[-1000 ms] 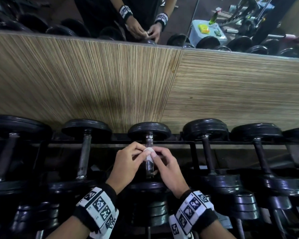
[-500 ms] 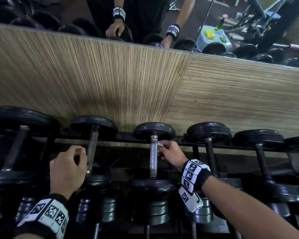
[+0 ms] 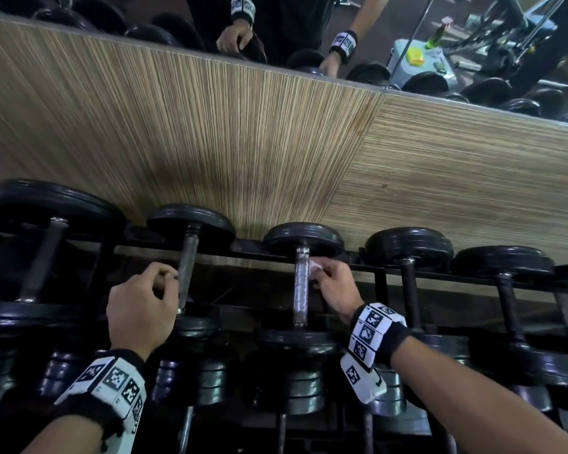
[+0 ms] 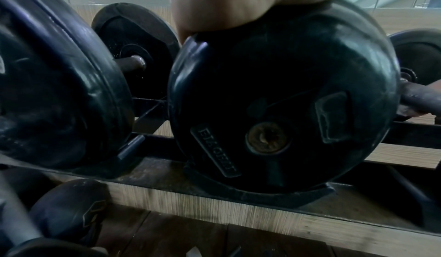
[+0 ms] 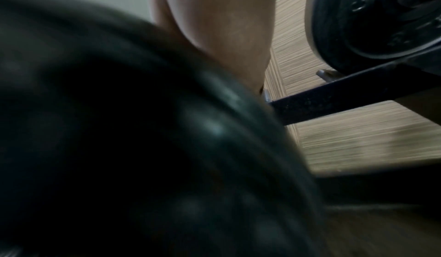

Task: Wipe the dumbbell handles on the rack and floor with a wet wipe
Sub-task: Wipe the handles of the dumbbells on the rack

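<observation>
Black dumbbells lie in a row on the rack (image 3: 371, 273), handles pointing away from me. My right hand (image 3: 317, 273) pinches a white wet wipe (image 3: 314, 265) against the right side of the middle dumbbell's shiny handle (image 3: 300, 290), near its far plate. My left hand (image 3: 169, 283) sits one dumbbell to the left. Its fingers are curled, and the fingertips rest at the left side of that duller handle (image 3: 187, 273) without wrapping it. In the left wrist view only my palm (image 4: 238, 3) shows above a near plate (image 4: 281, 99). A blurred plate (image 5: 119, 148) fills the right wrist view.
A striped wooden panel (image 3: 243, 142) rises right behind the rack, with a mirror (image 3: 309, 27) above it. More dumbbells lie to the left (image 3: 46, 208) and right (image 3: 407, 247). A lower tier of dumbbells (image 3: 295, 388) sits under my wrists.
A second ago both hands met at the middle handle with the wipe. My left hand has since moved left to the neighbouring handle. My right hand keeps the wipe and has moved up the handle's right side.
</observation>
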